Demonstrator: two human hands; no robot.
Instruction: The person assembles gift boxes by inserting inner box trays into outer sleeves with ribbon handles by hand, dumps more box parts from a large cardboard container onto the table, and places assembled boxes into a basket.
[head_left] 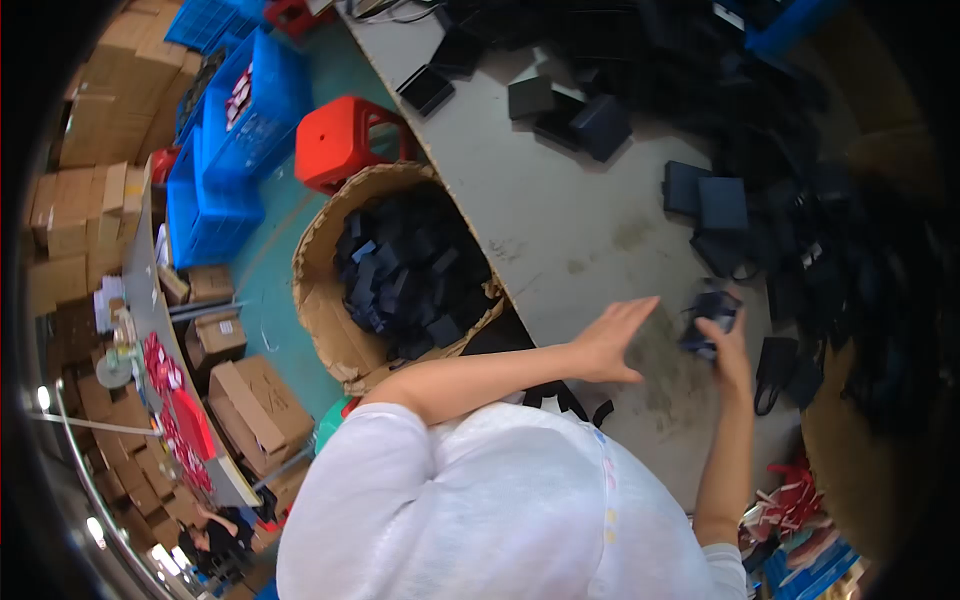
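Note:
My left hand (612, 342) is stretched over the grey tabletop (560, 240), its fingers apart and nothing in them. To its right, my right hand (728, 342) grips a small dark box-like item (706, 318), blurred by motion, with a paler patch on it. Just beyond that hand lie small dark blue boxes (723, 204), close to a large heap of dark pieces (800, 240) along the table's right side. More dark boxes (601, 127) rest farther up the table. A dark strapped piece (775, 372) sits right of my right hand.
Left of the table edge stands a round-looking carton (316, 290) full of small dark boxes (410, 275). Beyond it are a red stool (335, 145) and blue crates (255, 105). Red-and-white items (795, 505) lie at lower right. Another person (215, 535) is at lower left.

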